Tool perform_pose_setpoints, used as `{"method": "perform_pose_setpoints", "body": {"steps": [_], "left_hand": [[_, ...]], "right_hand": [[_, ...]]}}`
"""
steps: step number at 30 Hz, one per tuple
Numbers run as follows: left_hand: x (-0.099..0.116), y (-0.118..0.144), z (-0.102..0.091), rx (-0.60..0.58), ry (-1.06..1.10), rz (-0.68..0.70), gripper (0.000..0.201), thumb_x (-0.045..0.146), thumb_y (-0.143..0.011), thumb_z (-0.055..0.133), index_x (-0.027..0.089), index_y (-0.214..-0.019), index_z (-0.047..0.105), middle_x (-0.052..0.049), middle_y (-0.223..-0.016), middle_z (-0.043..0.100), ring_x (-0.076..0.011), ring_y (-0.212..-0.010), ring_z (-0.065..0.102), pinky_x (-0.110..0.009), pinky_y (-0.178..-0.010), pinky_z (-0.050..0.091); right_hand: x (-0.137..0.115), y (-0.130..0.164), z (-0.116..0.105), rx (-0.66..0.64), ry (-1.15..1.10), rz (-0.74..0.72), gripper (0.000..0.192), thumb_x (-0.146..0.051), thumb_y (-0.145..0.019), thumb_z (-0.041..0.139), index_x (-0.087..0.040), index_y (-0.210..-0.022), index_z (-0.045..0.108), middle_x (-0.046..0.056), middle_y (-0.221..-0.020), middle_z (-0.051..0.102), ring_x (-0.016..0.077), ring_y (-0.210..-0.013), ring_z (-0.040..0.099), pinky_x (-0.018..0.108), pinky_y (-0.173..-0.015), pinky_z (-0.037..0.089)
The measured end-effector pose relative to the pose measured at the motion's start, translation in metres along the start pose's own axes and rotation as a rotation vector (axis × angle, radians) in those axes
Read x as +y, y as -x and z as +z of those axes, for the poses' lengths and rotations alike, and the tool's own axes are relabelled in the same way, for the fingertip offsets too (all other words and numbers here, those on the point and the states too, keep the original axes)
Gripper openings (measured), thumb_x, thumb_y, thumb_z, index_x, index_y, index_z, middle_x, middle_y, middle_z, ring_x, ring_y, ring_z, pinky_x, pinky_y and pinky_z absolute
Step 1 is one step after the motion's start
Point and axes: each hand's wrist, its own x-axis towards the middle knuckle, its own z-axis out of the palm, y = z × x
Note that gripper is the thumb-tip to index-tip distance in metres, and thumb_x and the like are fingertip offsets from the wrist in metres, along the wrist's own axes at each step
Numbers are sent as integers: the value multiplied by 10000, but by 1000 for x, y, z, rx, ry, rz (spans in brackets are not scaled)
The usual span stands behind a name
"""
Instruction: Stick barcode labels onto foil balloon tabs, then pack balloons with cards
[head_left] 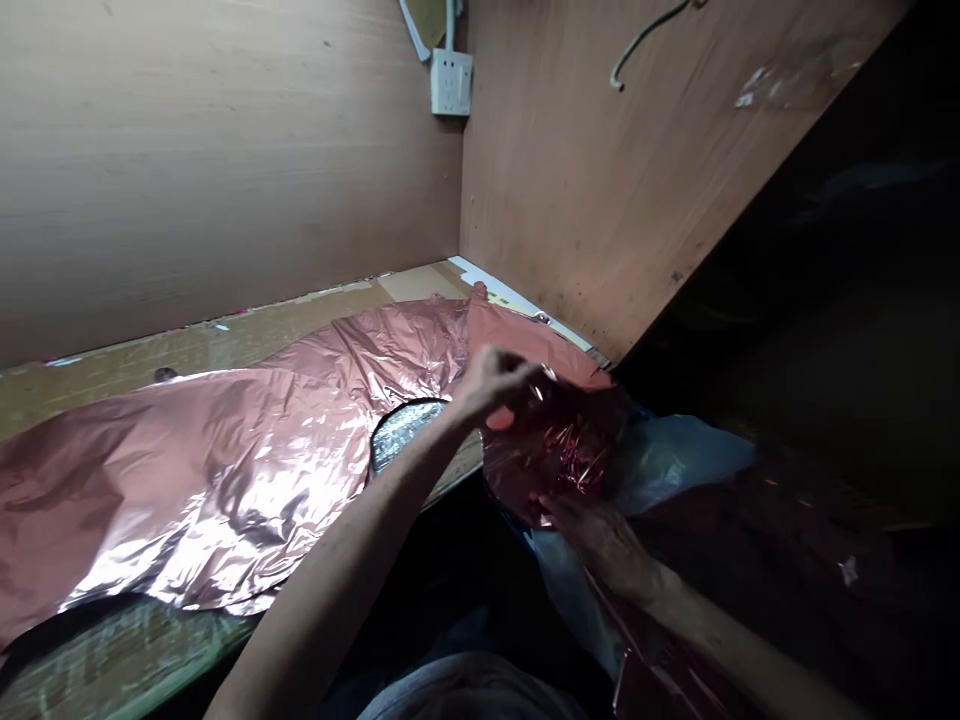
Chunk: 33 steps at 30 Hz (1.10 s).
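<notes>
A shiny pink foil sheet (225,450), flat and wrinkled with curved cut-out edges, stretches across the table from the left to the middle. At its right end my left hand (495,380) is closed, with thumb and fingers pinched at a darker, crumpled red-looking part of the foil (555,450). Lower down, my right hand (604,545) lies against the near edge of that dark foil, fingers stretched out and partly lost in shadow. More dark red foil (660,670) hangs below my right forearm.
Wooden panels (225,150) meet in a corner behind the table. A white power socket (451,82) is fixed there, and a cable (637,45) sticks out of the right panel. Translucent plastic (682,455) lies right of the foil. The table's tan surface (120,660) shows at lower left.
</notes>
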Motion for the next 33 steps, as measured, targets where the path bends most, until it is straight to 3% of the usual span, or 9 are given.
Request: {"method": "perform_pose_setpoints", "body": {"steps": [4,7,10,13,16,22,24,29,33], "left_hand": [[-17,24,-62,819,300,-82,367,453,-742,717,128,-663,568,10,-574,558,-62,-470,503,-186,-498,460],[-38,68,-89,965,290,-113,293,350,-695,736,116,-791,588,26,-597,571,-66,-454,507,-189,-472,470],[-51,114,-96,1059,125,-126,490,315,-673,744,126,-1094,579,18,-688,640,-122,-513,609,-234,-490,528],[-57,147,-99,1049,-49,-161,543,384,-715,736,143,-1170,562,4,-686,667,-177,-556,671,-276,-519,563],[-63,167,-104,1071,-110,-212,479,435,-727,729,140,-1071,574,7,-614,648,-193,-526,673,-269,-495,547],[-64,195,-105,914,-170,-490,422,423,-879,581,154,-1185,471,22,-547,628,-205,-434,639,-245,-425,459],[-59,208,-106,894,-345,-561,381,368,-917,529,158,-1228,466,14,-575,642,-211,-482,660,-271,-498,490],[-57,246,-117,1010,-1028,-588,544,376,-885,615,121,-1343,471,-138,-994,721,-326,-1025,684,-416,-875,521],[-80,258,-127,774,-1310,-409,530,418,-947,534,125,-1386,485,-192,-1475,478,-379,-1429,350,-504,-1130,341]], "right_hand": [[7,-17,-4,-179,-275,47,252,-194,-1010,449,-190,-910,681,39,-845,695,161,-759,674,280,-696,552],[3,-67,-14,-124,-427,7,217,-212,-1008,486,-202,-913,680,25,-841,701,137,-770,673,254,-733,538],[-9,-131,-8,130,-411,-16,200,-206,-1005,487,-198,-1001,687,65,-955,723,168,-904,681,292,-836,537],[-23,-186,15,297,-316,-45,201,-224,-995,512,-200,-1043,705,88,-1045,727,204,-985,679,333,-890,537],[-39,-215,42,301,-299,-119,192,-238,-982,547,-185,-1065,712,99,-1102,719,227,-1019,667,363,-904,538],[-72,-220,57,184,-424,-237,214,-258,-988,547,-174,-1125,688,114,-1168,686,230,-1087,630,385,-952,519],[-82,-218,57,136,-445,-308,250,-282,-983,560,-155,-1169,670,135,-1224,666,247,-1139,608,402,-982,506],[-98,-207,62,-42,-478,-506,295,-342,-972,582,-168,-1199,655,121,-1217,675,254,-1153,598,429,-1000,494],[-109,-197,60,-39,-461,-503,285,-316,-986,553,-160,-1205,648,122,-1213,678,254,-1112,609,425,-984,507]]}}
